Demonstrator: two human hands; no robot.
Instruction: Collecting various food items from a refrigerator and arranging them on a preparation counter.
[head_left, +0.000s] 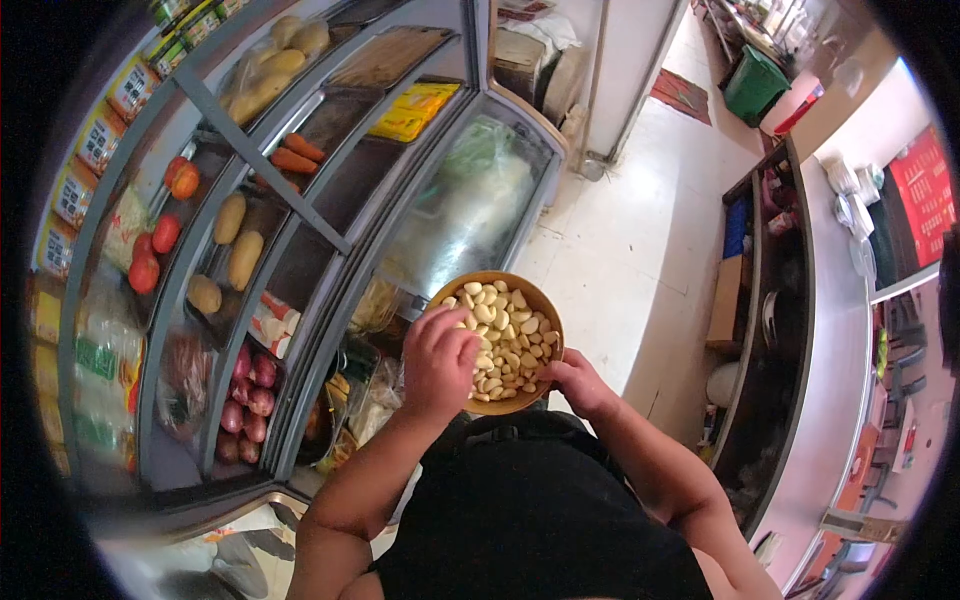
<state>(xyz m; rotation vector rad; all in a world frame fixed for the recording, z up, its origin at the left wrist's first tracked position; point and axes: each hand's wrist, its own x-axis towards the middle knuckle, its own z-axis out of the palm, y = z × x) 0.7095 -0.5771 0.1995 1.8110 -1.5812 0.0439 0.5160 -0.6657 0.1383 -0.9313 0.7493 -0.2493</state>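
A round brown bowl (553, 304) full of peeled garlic cloves (517, 337) is held in front of my body. My right hand (581, 381) grips the bowl's right rim, with the thumb over the edge. At the bowl's left side is my left hand (442, 360), its fingers curled over the rim and the cloves. Whether those fingers pinch a clove or only rest on the bowl cannot be made out. Behind the bowl, a glass-covered section (465, 217) of the display fridge shows leafy greens in clear plastic.
On the left, fridge shelves hold red onions (247, 397), potatoes (245, 259), tomatoes (144, 271), carrots (294, 160) and yellow packets (412, 111). A tiled floor (600, 247) runs ahead. To the right stands a counter with dark open shelves (776, 300); a green bin (756, 86) is farther off.
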